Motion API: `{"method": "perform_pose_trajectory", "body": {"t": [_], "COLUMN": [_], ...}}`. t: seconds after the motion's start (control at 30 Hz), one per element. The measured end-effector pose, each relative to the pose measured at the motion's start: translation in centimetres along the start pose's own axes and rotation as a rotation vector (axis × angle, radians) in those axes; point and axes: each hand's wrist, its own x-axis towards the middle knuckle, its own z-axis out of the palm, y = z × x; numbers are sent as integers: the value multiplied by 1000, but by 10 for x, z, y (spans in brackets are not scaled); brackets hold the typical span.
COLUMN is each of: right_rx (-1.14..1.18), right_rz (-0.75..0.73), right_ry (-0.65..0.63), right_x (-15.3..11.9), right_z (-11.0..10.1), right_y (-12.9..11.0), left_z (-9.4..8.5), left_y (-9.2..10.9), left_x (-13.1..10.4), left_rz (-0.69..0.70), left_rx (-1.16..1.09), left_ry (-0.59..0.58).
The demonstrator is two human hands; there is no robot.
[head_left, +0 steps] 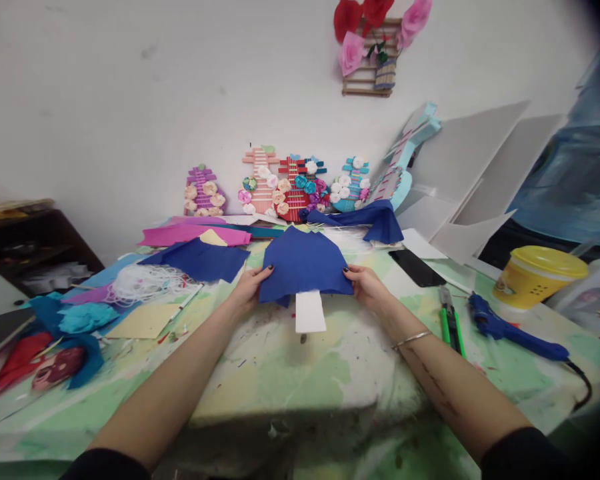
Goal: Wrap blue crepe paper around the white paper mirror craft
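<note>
A piece of dark blue fabric or crepe paper [305,263] is spread between my hands over the middle of the table. My left hand [253,287] pinches its left edge, thumb on top. On the opposite edge, my right hand [365,283] grips it the same way. A white card strip [311,312] sticks out from under the blue sheet toward me; how much of it lies beneath is hidden. To the left lies another dark blue piece [200,259], and a folded blue strip [363,219] rests behind.
Several flower-trimmed guitar-shaped crafts [295,190] lean on the wall. On the right are a black phone [417,268], a green cutter [451,323], a blue glue gun [515,330] and a yellow tub [540,277]. White string [147,283] and yellow card [144,321] lie left.
</note>
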Motion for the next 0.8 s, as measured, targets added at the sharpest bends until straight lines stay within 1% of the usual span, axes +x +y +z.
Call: {"method": "perform_pose_trajectory", "body": {"t": [0.17, 0.37, 0.47, 0.6, 0.67, 0.8], "right_rx": [-32, -86, -99, -101, -101, -146], "right_rz": [2, 66, 78, 63, 68, 154], "right_ry": [-3, 29, 35, -1, -36, -178], "right_x": [-1, 1, -1, -9, -14, -19], "right_z": [-1, -4, -3, 2, 4, 3], "right_y": [-1, 0, -3, -14, -19, -23], "left_z": [-1, -6, -4, 1, 2, -3], "left_y": [-4, -10, -6, 4, 8, 10], "left_x": [0, 1, -2, -9, -10, -8], "left_rz": [2, 0, -4, -4, -18, -65], "left_rx": [43, 62, 50, -24, -89, -149], "left_ry": [-35, -105, -133, -133, -79, 108]}}
